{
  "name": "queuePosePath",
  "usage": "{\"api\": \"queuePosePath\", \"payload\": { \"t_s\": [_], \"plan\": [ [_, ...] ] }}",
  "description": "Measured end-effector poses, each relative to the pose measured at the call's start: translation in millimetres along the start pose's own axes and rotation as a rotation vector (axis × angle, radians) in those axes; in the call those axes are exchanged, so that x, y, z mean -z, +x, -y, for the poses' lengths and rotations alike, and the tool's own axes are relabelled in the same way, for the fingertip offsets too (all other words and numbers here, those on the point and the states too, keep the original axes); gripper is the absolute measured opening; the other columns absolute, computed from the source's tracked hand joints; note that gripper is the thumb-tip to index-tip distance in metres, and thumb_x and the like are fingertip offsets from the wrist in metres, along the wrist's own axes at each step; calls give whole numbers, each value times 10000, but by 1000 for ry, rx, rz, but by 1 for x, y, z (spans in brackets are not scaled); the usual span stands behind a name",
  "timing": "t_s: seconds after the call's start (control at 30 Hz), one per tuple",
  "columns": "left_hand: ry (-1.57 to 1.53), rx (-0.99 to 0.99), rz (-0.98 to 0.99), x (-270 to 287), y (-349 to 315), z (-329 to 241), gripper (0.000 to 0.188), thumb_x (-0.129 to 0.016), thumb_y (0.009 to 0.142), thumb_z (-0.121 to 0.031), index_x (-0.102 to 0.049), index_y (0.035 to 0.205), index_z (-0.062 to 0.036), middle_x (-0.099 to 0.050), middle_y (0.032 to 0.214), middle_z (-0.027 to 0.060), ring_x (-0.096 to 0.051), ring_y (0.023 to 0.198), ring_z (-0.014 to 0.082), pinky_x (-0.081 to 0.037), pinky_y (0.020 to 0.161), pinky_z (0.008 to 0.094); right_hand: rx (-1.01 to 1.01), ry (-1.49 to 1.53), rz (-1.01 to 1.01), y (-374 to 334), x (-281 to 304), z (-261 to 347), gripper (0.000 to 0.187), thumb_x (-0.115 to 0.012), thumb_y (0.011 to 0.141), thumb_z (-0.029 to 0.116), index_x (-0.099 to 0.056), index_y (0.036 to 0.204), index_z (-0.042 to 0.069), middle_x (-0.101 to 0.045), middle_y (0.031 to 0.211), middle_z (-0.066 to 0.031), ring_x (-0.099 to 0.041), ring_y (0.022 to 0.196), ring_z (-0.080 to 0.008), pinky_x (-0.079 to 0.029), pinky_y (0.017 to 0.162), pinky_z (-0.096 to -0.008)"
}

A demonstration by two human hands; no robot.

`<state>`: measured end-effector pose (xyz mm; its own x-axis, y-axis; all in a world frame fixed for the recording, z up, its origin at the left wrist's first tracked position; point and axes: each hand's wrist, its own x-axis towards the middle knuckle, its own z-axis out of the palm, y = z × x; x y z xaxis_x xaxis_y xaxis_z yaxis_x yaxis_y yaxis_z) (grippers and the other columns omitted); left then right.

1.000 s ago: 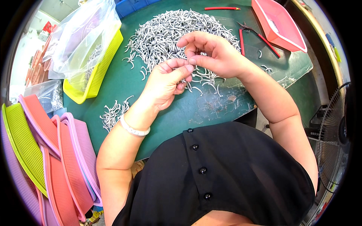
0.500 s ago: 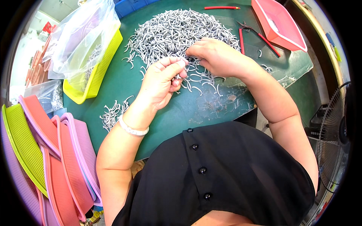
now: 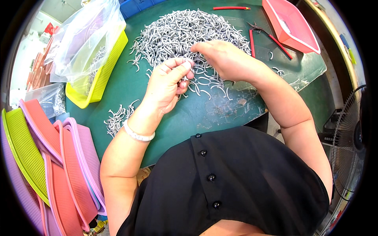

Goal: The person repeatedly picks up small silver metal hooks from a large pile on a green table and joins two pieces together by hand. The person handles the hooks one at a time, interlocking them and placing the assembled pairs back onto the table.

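A broad heap of small curved grey metal pieces [image 3: 185, 33] covers the far middle of the green table [image 3: 177, 129]. My left hand [image 3: 167, 84] is at the heap's near edge, thumb and fingers closed on a few of these pieces, whose ends show between the fingers. Over the heap's right side is my right hand [image 3: 228, 61], its forefinger stretched out to the left and no piece visible in it; its thumb and other fingers are partly hidden beneath. Loose pieces lie scattered below the two hands. Beside my left wrist lies a smaller pile [image 3: 118, 119] of the same pieces.
A yellow-green basket [image 3: 100, 78] with a plastic bag stands at left, stacked coloured baskets [image 3: 75, 169] nearer me. Red-handled pliers [image 3: 275, 43] and a pink basket [image 3: 289, 33] are at far right. A blue crate [image 3: 138, 7] stands behind; a fan [image 3: 346, 137] is at right.
My right hand has lifted slightly from the heap, and its forefinger has straightened toward the left. My left hand has barely moved and still grips its pieces.
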<state>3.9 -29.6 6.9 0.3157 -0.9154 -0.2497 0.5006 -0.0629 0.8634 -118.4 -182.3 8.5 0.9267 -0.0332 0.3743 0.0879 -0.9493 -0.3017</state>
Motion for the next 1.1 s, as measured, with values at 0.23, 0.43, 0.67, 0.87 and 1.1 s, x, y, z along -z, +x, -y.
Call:
{"api": "queuePosePath", "payload": {
  "t_s": [0.23,0.43,0.67,0.87,1.1],
  "plan": [
    [-67,42,70,7,2,1,113,-508,866,-121,-556,905,-27,-517,730,33,-399,535,59,-286,414,149,-75,239,-126,2,4,5,412,-495,728,-63,-454,1127,29,-475,652,-67,-485,587,-198,-404,563,-285],
    [-92,22,107,4,0,0,85,-495,852,-104,-530,894,-38,-520,760,49,-398,558,74,-293,431,153,-76,382,-183,4,6,7,469,-496,710,-83,-435,1159,38,-440,638,-24,-442,589,-122,-398,584,-254],
    [-137,47,82,2,-1,-2,49,-527,802,-63,-526,851,-64,-541,740,51,-411,536,72,-303,423,158,-40,538,-275,5,9,12,472,-517,724,-75,-436,1171,51,-467,691,-6,-458,643,-99,-405,621,-239],
    [-76,28,41,-4,0,3,78,-596,798,-70,-539,851,-77,-546,704,23,-422,511,44,-306,413,143,35,642,-348,7,3,17,434,-547,720,-55,-464,1133,51,-511,700,-28,-509,647,-125,-437,632,-254],
    [-63,-81,-25,-3,1,5,76,-589,802,-63,-536,853,-78,-550,707,23,-428,514,42,-307,415,141,-8,624,-289,6,7,13,395,-532,750,-60,-470,1131,26,-519,765,-38,-520,716,-128,-432,692,-254]
  ]
}}
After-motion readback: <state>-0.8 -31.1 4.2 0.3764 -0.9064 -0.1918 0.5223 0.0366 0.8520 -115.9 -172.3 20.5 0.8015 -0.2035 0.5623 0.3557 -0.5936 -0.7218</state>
